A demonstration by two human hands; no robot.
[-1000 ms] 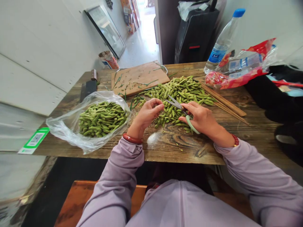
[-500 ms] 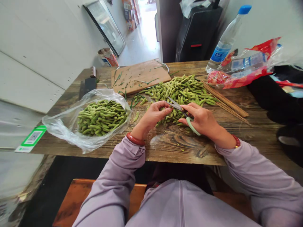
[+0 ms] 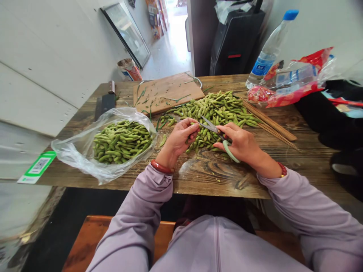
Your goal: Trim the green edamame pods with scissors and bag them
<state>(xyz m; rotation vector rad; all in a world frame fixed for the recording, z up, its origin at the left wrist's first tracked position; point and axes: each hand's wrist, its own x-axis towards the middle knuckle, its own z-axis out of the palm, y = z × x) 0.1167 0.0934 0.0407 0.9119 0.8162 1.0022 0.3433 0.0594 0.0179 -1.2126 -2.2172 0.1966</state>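
Note:
My right hand [image 3: 239,141] is closed round the pale green handles of a pair of scissors [image 3: 230,152], whose blades stand apart and point up and left. Close to the blade tips, my left hand [image 3: 180,136] is closed in a pinch on an edamame pod, mostly hidden by the fingers. Behind and beneath both hands spreads a loose heap of edamame pods [image 3: 219,105] on the wooden table [image 3: 204,177]. To the left, a clear plastic bag [image 3: 73,151] lies with its mouth wide, holding many more edamame pods [image 3: 121,141].
A cutting board [image 3: 167,90] with green scraps lies at the back, a cleaver [image 3: 106,102] to its left. Wooden sticks [image 3: 270,121] lie right of the heap. A water bottle [image 3: 263,56] and a red plastic package [image 3: 297,90] stand at the back right.
My left hand has shifted slightly left, away from the blades, and its fingers have curled in more. The blades are spread a little wider; my right hand has barely moved.

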